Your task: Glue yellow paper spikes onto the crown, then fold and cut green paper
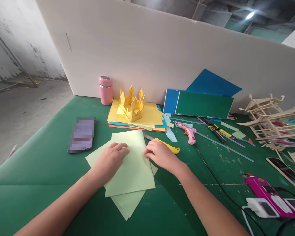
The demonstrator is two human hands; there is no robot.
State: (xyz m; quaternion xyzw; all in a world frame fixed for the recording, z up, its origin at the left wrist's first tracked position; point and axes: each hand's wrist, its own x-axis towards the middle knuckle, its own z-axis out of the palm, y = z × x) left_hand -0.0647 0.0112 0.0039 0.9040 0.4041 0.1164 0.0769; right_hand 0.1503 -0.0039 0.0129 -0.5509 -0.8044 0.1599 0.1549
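Observation:
A folded sheet of light green paper (132, 177) lies in front of me, on top of more light green paper (127, 207) set at an angle below it. My left hand (114, 159) rests across the upper sheet's left side, its fingers stretched out over the surface. At the sheet's right edge my right hand (159, 155) has its fingers curled together, the tips on the paper's border. Scissors with yellow handles (172, 147) lie just behind my right hand, partly covered by it and by the paper.
On the green table (51, 137), a yellow paper crown (131, 109) sits on stacked coloured paper (151, 113), beside a pink bottle (105, 91). A pink glue gun (189, 132) trails a black cord to a magenta power strip (267, 193). Wooden stick models (277, 121) stand right; a blurred purplish object (82, 134) lies left.

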